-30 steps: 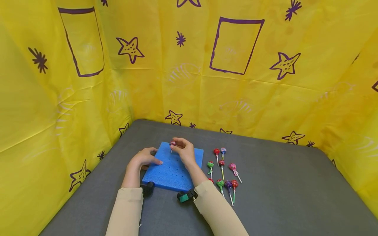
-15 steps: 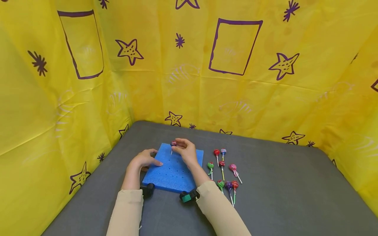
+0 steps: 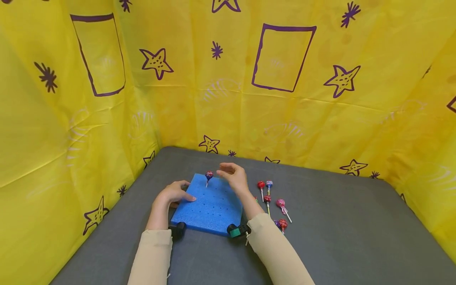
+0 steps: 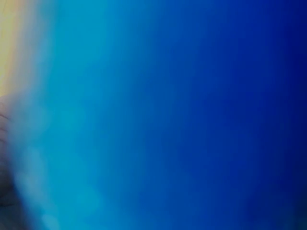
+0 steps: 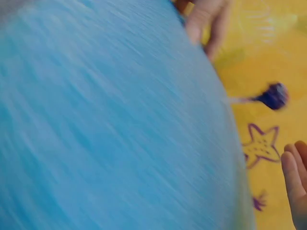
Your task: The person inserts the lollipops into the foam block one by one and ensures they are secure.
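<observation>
A purple-and-red wrapped lollipop (image 3: 209, 174) stands upright by its stick near the far edge of a blue foam board (image 3: 213, 217) dotted with small holes. Just to its right, my right hand (image 3: 234, 177) is apart from it, fingers bent loosely with nothing between them. My left hand (image 3: 174, 192) holds the board's left edge, thumb on top, the other fingers partly hidden at the side. In the right wrist view the lollipop (image 5: 275, 97) juts from the foam, with my right fingertips (image 5: 290, 167) beside it. Blurred blue foam (image 4: 144, 115) fills most of the left wrist view.
Right of the board, several wrapped lollipops lie on the grey table (image 3: 338, 229), among them a red one (image 3: 261, 185), a blue one (image 3: 269, 184) and a pink one (image 3: 281, 203). My right forearm covers some. Yellow patterned cloth (image 3: 228, 111) walls the back and left.
My right hand has let go of the purple-and-red lollipop and drawn away to the right, leaving it standing in the foam. My left hand has stayed on the board.
</observation>
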{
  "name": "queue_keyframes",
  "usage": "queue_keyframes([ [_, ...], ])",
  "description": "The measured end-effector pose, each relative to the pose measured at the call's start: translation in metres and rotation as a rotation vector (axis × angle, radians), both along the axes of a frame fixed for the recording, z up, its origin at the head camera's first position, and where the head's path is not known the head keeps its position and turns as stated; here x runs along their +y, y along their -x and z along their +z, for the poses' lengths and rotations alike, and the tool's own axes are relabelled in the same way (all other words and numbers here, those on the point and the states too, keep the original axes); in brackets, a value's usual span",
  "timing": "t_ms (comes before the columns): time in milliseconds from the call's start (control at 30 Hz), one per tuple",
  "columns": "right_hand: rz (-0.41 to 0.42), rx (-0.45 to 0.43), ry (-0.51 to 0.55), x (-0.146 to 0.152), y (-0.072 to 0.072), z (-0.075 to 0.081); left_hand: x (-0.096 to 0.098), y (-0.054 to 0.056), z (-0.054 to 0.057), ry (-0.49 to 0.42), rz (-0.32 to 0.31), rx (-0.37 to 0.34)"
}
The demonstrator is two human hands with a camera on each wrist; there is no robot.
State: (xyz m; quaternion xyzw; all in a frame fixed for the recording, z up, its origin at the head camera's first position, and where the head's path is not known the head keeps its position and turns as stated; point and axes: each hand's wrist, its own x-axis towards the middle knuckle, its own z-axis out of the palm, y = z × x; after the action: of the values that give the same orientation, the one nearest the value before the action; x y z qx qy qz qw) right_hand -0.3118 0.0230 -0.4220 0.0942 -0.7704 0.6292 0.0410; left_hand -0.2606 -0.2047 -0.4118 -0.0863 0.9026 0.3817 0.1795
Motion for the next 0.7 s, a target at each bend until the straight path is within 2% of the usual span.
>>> queue_keyframes([
  [200,-0.076,-0.007,-0.072,0.035,0.015,0.014,0.000,0.001,-0.003,-0.007,0.001,0.008],
  [367,-0.132,-0.056,-0.144,0.068,0.020,0.023,0.000,0.001,-0.005,-0.005,0.006,0.015],
  [500,-0.162,-0.072,-0.194,0.093,0.021,0.027,-0.001,0.002,-0.006,-0.006,0.004,0.019],
  [700,-0.186,-0.090,-0.202,0.124,0.022,0.024,-0.001,0.002,-0.006,0.000,0.008,0.018],
])
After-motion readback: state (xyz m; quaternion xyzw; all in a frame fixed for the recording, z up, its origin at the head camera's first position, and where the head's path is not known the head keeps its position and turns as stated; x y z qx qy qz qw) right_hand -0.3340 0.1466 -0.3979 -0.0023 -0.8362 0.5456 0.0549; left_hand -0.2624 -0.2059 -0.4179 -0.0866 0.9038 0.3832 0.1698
